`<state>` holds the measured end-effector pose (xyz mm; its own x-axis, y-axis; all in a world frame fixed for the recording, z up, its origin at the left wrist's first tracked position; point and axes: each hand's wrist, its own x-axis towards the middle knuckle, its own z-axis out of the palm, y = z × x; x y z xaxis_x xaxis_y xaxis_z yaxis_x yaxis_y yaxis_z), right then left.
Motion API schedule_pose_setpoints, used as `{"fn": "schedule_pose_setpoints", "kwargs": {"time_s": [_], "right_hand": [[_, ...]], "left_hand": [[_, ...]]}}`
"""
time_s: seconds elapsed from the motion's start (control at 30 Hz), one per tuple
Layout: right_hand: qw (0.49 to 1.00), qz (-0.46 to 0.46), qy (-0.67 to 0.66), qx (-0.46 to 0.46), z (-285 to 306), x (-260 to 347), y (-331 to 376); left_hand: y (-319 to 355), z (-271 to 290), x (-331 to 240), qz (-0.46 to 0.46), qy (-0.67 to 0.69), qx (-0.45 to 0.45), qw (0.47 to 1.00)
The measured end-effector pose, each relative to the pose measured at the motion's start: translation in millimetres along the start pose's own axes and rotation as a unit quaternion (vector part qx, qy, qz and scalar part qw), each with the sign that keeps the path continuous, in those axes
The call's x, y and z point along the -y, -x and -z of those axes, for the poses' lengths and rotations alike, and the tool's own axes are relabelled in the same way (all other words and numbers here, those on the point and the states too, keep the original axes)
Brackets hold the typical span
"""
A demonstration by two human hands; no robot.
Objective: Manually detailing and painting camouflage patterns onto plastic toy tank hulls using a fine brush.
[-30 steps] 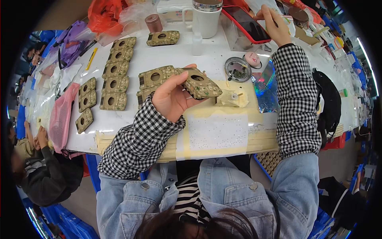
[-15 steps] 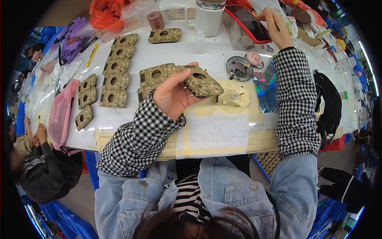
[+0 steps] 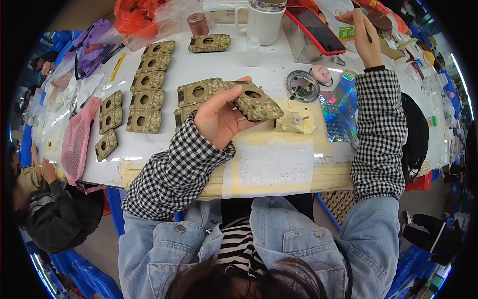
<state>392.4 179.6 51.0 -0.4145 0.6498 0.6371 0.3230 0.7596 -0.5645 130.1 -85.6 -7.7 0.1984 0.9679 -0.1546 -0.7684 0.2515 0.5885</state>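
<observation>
My left hand (image 3: 221, 117) holds a camouflage toy tank hull (image 3: 258, 102) with a round hole in its top, thumb along its side and fingers beneath. The hull is tilted above the table. Stretched to the far right, my right hand (image 3: 366, 37) has its fingers drawn together beside a plastic packet with a green patch (image 3: 346, 33); what they hold, if anything, I cannot make out. Similar hulls lie left of my left hand: a long column (image 3: 144, 99), a short column (image 3: 110, 112) and a group partly hidden by my hand (image 3: 199, 91). Another hull (image 3: 209, 43) lies farther back.
A round clear dish (image 3: 302, 86) of dark bits sits beside a pink round item (image 3: 322, 74). Nearer are a taped fixture (image 3: 297, 121), a speckled white sheet (image 3: 274, 164) and shiny foil (image 3: 338, 117). Behind stand a white mug (image 3: 264, 25) and a red-cased phone (image 3: 314, 30) on a clear box.
My right hand and forearm have moved to the right, uncovering more of the phone and foil. My left hand keeps the hull in nearly the same place.
</observation>
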Motion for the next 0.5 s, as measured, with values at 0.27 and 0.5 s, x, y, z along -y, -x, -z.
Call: {"fn": "schedule_pose_setpoints", "kwargs": {"time_s": [0.27,0.5], "right_hand": [[0.995,0.027,0.093,0.031,47,103,60],[0.997,-0.058,0.04,-0.042,64,157,142]], "left_hand": [[-1,-2,0,0.009,-0.012,0.0,1.0],[3,-4,0,0.011,-0.015,-0.021,1.0]]}}
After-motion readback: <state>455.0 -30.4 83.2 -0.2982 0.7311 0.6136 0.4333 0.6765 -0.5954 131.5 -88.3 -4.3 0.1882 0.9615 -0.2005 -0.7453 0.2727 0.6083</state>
